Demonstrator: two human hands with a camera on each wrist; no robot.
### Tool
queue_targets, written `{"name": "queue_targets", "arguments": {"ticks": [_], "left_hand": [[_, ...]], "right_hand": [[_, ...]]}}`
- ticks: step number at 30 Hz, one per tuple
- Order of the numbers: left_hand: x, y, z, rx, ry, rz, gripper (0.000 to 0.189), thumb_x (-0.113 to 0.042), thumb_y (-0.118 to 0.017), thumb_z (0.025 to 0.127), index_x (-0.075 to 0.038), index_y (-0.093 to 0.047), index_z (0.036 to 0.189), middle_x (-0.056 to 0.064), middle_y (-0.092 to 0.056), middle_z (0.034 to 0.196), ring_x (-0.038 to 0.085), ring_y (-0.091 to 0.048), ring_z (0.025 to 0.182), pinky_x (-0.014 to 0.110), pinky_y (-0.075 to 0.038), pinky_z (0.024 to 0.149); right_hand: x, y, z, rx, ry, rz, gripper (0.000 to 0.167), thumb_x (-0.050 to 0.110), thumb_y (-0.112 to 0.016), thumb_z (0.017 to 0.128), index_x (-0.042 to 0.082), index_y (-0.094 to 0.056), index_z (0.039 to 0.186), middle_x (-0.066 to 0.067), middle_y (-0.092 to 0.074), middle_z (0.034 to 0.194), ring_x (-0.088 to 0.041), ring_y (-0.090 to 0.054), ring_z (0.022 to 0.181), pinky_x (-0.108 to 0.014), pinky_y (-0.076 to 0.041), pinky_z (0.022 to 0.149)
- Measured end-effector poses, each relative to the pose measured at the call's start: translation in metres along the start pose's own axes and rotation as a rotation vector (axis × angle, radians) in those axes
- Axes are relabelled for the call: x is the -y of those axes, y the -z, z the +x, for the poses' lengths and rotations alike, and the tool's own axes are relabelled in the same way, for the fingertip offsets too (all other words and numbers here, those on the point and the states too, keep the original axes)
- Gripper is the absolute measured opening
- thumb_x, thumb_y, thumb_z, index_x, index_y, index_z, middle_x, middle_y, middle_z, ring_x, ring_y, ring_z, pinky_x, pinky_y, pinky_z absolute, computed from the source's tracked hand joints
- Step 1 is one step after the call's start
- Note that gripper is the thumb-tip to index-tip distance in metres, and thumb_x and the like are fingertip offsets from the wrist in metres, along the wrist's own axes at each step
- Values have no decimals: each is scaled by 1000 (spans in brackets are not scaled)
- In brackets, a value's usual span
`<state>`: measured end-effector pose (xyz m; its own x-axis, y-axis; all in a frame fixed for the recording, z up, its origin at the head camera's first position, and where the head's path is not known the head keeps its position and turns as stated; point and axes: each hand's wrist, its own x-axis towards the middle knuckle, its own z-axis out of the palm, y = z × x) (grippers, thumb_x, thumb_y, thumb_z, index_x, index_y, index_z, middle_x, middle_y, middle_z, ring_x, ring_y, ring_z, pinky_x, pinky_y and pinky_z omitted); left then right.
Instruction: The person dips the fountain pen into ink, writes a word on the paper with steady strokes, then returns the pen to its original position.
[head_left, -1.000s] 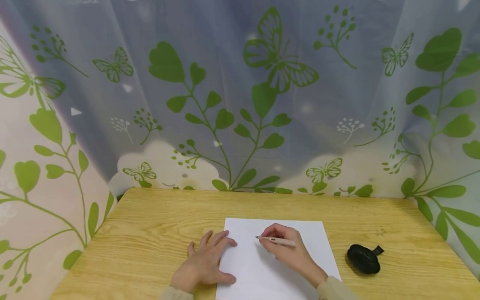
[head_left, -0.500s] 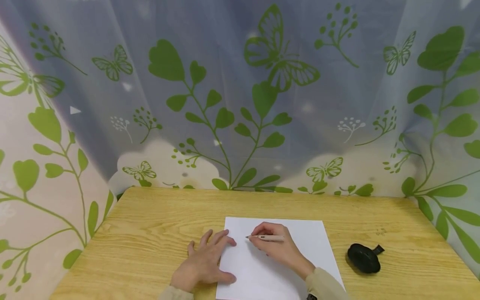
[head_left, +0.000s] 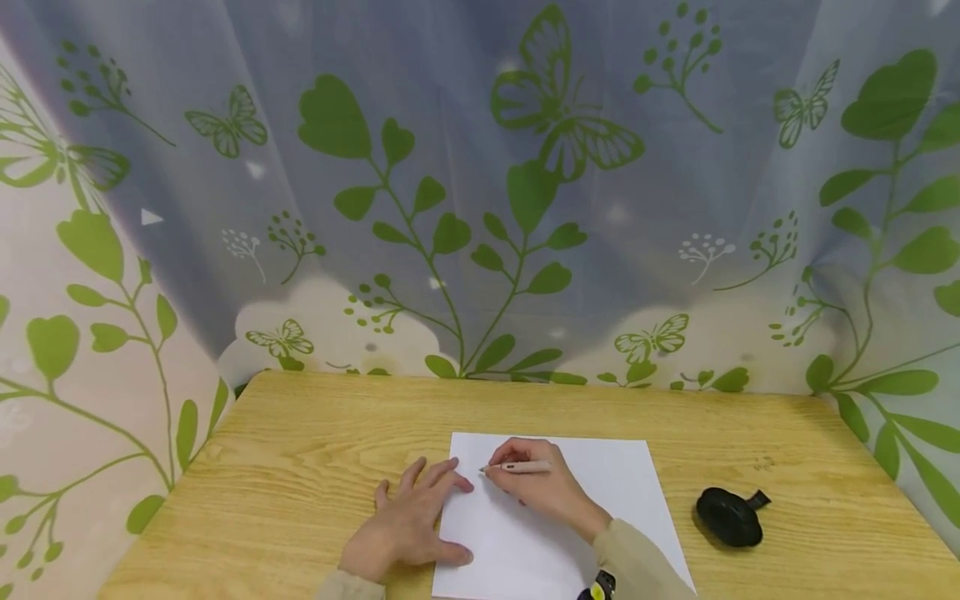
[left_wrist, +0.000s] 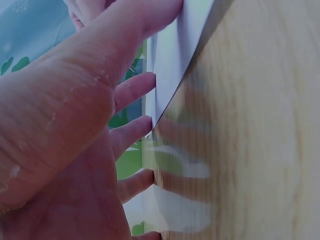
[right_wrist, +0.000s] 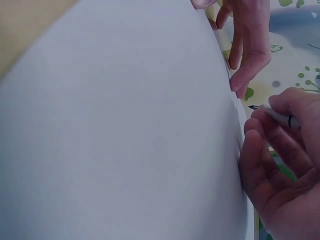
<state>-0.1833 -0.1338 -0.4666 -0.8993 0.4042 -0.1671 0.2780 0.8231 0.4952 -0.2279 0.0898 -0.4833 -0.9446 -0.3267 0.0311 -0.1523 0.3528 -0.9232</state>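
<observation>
Left hand [head_left: 408, 525] splayed over the left edge of the white paper [head_left: 525, 546] on the counter [head_left: 300, 458]; right hand [head_left: 543, 490] pinching the pen [head_left: 528, 467], nib at upper left. We'd best brace the paper and stroke lightly.

Wood-grained counter [head_left: 315, 433], yellowish, extending beyond the hands and to either side. A white sheet of paper [head_left: 510, 550] lies beneath the right hand [head_left: 551, 492]; the left hand [head_left: 408, 525] rests across its left edge, outer fingertips touching the wood. Right of the right hand, apart from the sheet, lies a rounded black object [head_left: 727, 517] with a short tab.
</observation>
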Motion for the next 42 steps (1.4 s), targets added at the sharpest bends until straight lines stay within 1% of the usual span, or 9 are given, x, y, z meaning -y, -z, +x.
{"name": "queue_targets", "arguments": {"ticks": [5, 15, 23, 27, 34, 38, 42], "left_hand": [[0, 1, -1, 22, 8, 6, 68, -50, -88, 73, -32, -54, 128, 2, -35, 165, 50, -22, 152, 90, -15, 102], [2, 3, -2, 27, -4, -12, 68, -50, -88, 74, -31, -54, 129, 3, -34, 166, 51, -20, 152, 91, -13, 102], [1, 4, -2, 24, -1, -11, 69, -50, -88, 73, -30, -54, 130, 4, -35, 166, 51, -20, 153, 90, -13, 103], [1, 3, -2, 26, -1, -5, 69, -51, -88, 74, -30, -54, 131, 4, -34, 166, 51, -19, 153, 90, -13, 103], [2, 4, -1, 23, -6, 3, 70, -52, -88, 74, -29, -54, 132, 4, -34, 166, 51, -20, 152, 91, -13, 102], [2, 4, -1, 25, -8, 0, 70, -51, -88, 74, -29, -55, 132, 4, -34, 166, 51, -20, 153, 91, -13, 102], [2, 3, -1, 27, -5, -6, 70, -51, -88, 74, -30, -55, 132, 3, -33, 167, 50, -19, 153, 91, -12, 103]], "right_hand": [[-3, -3, 3, 21, -9, 11, 7, 19, -76, 91, 12, -73, 92, 3, -65, 68, -7, -51, 50, -23, -47, 46], [-4, -4, 8, 36, -6, 20, 8, 19, -76, 91, 11, -74, 93, 4, -62, 65, -8, -48, 47, -22, -43, 44], [-4, -6, 11, 55, 5, 3, 4, 18, -75, 91, 14, -75, 92, 6, -66, 70, -7, -52, 50, -22, -47, 48], [-4, -7, 12, 51, 2, -10, 3, 19, -76, 91, 15, -75, 91, 5, -67, 70, -6, -52, 50, -22, -47, 48], [-3, -7, 12, 22, 31, -91, 4, 20, -77, 89, 16, -76, 88, 6, -70, 72, 0, -51, 56, -19, -45, 55], [-1, -6, 11, 18, 38, -98, 6, 18, -77, 88, 13, -76, 88, 2, -71, 72, -1, -54, 57, -19, -45, 54], [0, -6, 11, 15, 32, -105, 6, 18, -77, 88, 12, -76, 88, 2, -71, 73, -2, -54, 57, -18, -45, 53]]}}
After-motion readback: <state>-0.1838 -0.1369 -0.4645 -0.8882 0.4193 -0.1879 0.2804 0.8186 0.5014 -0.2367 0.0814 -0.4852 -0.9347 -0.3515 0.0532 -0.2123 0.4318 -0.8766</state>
